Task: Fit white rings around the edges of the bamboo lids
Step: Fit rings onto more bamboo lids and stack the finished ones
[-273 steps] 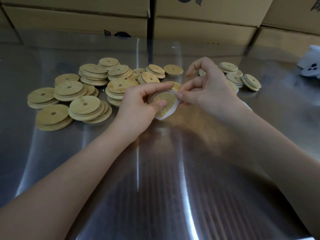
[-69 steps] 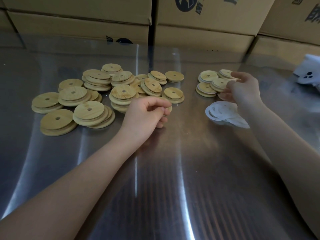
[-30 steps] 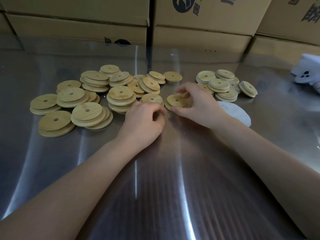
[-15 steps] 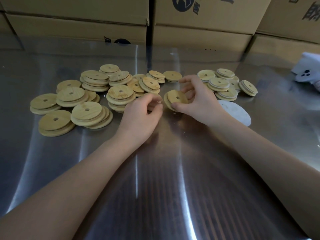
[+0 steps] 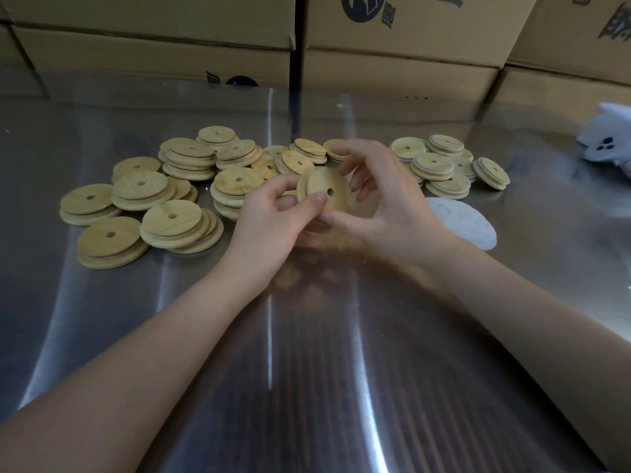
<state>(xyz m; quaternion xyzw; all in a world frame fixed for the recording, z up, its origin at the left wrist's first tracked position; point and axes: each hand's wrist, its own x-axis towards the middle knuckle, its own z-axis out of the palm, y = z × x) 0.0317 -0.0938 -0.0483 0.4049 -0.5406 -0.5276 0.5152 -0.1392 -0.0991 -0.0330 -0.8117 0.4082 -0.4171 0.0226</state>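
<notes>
Steel table (image 5: 307, 387): under both hands.
Bare lid pile (image 5: 170, 220): left of left hand (image 5: 273, 227).
Ringed lids (image 5: 440, 165): beyond right hand (image 5: 386, 206).
White ring stack (image 5: 467, 223): just right of right hand, flat on table.
Both hands: pinching one bamboo lid (image 5: 327, 196) between them, raised, tilted; no ring visible on it.
Lid judged light, stiff, smooth. Hold by faces, keep stepped rim free.
Rings judged thin, stretchy.

We've got the left hand (image 5: 273, 220) and right hand (image 5: 386, 203) pinching one bamboo lid (image 5: 326, 192) upright above the steel table (image 5: 341, 370).
</notes>
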